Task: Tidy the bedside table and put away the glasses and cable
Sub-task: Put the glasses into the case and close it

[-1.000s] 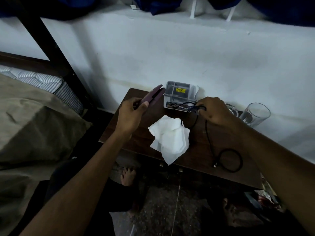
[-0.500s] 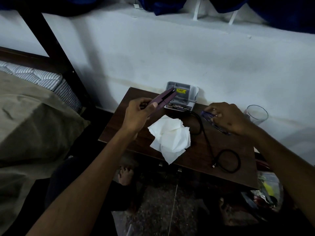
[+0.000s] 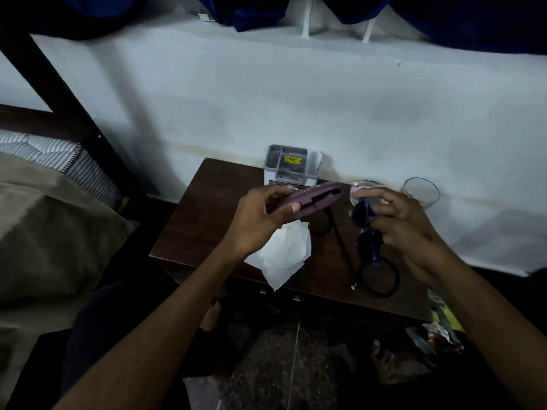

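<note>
- The left hand, at the centre of the frame, grips a purple glasses case; its thumb lies along the near edge and its fingers curl round the far side; the case is partly open, its gap facing right
- The right hand, right of centre, pinches a pair of blue glasses between thumb and fingers; the glasses hang folded and roughly upright above the tabletop, just right of the case's open end and apart from it
- A black cable lies on the tabletop at lower right of centre, one end coiled in a loop near the front edge
- A crumpled white tissue lies below the left hand, its tip over the front edge
- A small grey box with a yellow label stands at the back by the wall
- Two clear drinking glasses sit at the back right; the nearer one is partly hidden behind the right hand
</note>
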`<state>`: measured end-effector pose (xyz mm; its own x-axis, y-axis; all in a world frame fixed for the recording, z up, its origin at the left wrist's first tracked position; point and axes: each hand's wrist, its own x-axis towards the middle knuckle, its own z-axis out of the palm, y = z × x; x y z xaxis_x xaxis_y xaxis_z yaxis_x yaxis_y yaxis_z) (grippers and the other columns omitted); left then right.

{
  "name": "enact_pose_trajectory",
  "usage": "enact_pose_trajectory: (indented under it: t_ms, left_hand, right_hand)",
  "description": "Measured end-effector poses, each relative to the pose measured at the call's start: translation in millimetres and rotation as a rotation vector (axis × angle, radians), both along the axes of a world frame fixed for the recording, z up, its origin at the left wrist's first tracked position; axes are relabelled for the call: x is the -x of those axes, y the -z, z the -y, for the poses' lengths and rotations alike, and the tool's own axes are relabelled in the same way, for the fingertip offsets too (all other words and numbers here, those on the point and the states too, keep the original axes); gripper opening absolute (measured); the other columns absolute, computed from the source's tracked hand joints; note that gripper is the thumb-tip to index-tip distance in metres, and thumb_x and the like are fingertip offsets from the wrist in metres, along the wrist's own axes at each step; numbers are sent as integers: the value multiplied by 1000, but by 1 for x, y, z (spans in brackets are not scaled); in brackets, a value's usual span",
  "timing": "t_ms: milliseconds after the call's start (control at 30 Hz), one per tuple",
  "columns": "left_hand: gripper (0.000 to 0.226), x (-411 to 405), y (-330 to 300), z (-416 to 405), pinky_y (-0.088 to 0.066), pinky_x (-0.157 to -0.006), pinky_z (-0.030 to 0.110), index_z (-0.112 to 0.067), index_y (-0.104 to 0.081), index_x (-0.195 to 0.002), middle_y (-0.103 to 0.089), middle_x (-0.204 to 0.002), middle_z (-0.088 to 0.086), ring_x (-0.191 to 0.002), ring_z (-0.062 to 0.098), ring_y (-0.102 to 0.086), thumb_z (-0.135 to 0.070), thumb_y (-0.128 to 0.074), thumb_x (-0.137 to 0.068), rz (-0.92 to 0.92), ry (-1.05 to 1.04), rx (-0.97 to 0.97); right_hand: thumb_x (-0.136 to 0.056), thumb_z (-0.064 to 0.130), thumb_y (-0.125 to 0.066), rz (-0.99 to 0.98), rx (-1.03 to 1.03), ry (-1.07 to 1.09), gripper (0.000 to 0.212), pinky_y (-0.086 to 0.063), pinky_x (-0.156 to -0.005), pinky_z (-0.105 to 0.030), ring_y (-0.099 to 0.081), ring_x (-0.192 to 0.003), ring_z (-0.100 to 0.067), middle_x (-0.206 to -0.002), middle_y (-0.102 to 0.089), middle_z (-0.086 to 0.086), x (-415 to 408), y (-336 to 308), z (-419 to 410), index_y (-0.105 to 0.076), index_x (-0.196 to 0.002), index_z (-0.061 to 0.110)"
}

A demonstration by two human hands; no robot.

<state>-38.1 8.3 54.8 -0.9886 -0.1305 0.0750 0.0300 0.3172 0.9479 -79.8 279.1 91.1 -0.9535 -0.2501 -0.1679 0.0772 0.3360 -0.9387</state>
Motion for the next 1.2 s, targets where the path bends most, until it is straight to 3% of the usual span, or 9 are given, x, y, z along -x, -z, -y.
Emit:
enact_pose_trajectory:
  t_ms: [100,167,300,400,533,633,800,1000,1200]
  left_hand:
    - [22,2,-2,-11,-66,-70,49,-17,-76,-118,-79,-107,-1,-93,15,-77,-22,-77,-97,-49,-5,43]
    - [25,6,-1,-16,-66,-77,46,-16,-77,-119,-79,-108,-3,-94,12,-76,-26,-77,-96,-100,-13,117]
    - [25,9,-2,-26,-61,-87,38,-16,-78,-118,-79,-108,-6,-99,8,-74,-27,-78,-95,-215,-6,234]
    - [21,12,-4,-32,-61,-87,40,-15,-79,-114,-80,-105,-6,-99,12,-76,-25,-77,-96,-245,-6,181]
    - [15,19,-9,-33,-63,-88,43,-14,-80,-108,-82,-101,1,-98,23,-78,-11,-67,-102,-205,-51,-183]
    - [16,23,-9,-31,-62,-90,45,-15,-80,-110,-82,-104,4,-101,25,-78,-11,-66,-103,-192,-67,-228]
    - [18,32,-3,-22,-61,-89,56,-11,-80,-112,-81,-103,11,-100,34,-77,-17,-66,-104,-137,-109,-245]
    - [18,34,-1,-21,-60,-78,34,-12,-79,-113,-81,-102,4,-97,24,-79,-13,-65,-104,-81,-88,-315]
    - [17,28,-6,-32,-60,-65,28,-11,-78,-114,-80,-98,1,-88,16,-78,-15,-64,-105,62,-32,-414]
  right_hand:
    - [-103,0,-50,92,125,78,40,-58,-86,-44,-73,-111,-34,-120,-76,-19,-4,8,-1,-75,-121,26]
    - [-108,27,-55,145,160,113,24,-58,-89,-46,-73,-112,-33,-122,-76,-16,-5,11,0,-75,-120,29]
    - [-83,71,-70,182,77,89,50,-53,-103,-59,-71,-116,-26,-119,-77,-4,-4,15,3,-74,-113,30]
    - [-88,57,-75,193,81,105,39,-52,-105,-57,-73,-112,-24,-120,-75,-12,-5,15,1,-72,-117,31]
    - [-92,37,-78,255,68,110,33,-51,-109,-60,-70,-117,-22,-122,-74,-4,-6,16,-4,-67,-123,35]
    - [-95,31,-76,260,58,96,30,-53,-106,-55,-70,-116,-23,-120,-76,-6,-8,13,-3,-68,-124,32]
    - [-101,17,-66,24,78,255,16,-58,-77,-37,-73,-88,-17,-102,-77,-9,-5,2,-17,-72,-114,23]
    - [-107,9,-55,-39,568,254,36,-62,-85,-36,-78,-96,-27,-106,-74,-15,-5,-18,-22,-54,-143,9]
    - [-104,8,-59,-34,637,277,25,-61,-84,-35,-78,-97,-24,-100,-77,-8,-6,-18,3,-59,-129,5]
